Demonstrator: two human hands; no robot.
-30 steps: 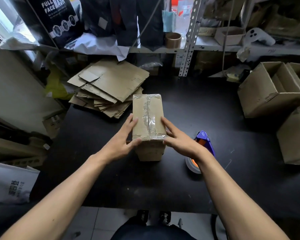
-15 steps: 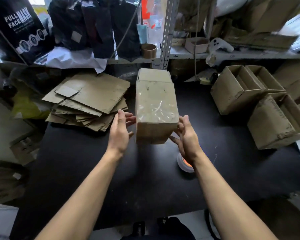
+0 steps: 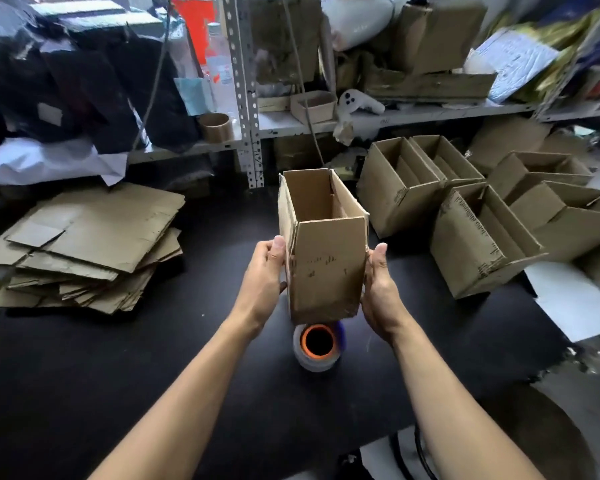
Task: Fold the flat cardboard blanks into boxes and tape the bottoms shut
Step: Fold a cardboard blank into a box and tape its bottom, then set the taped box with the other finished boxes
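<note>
Over the black table [image 3: 118,375], left hand [image 3: 264,278] and right hand [image 3: 378,289] grip an upright, open-topped box [image 3: 326,265]

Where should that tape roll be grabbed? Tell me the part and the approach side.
Take the tape roll by its outer rim, coming from above and the near side. It lies flat on the black table with its orange core facing up, and the held box hangs over its far edge, so the near rim is probably the easiest to reach.
</note>
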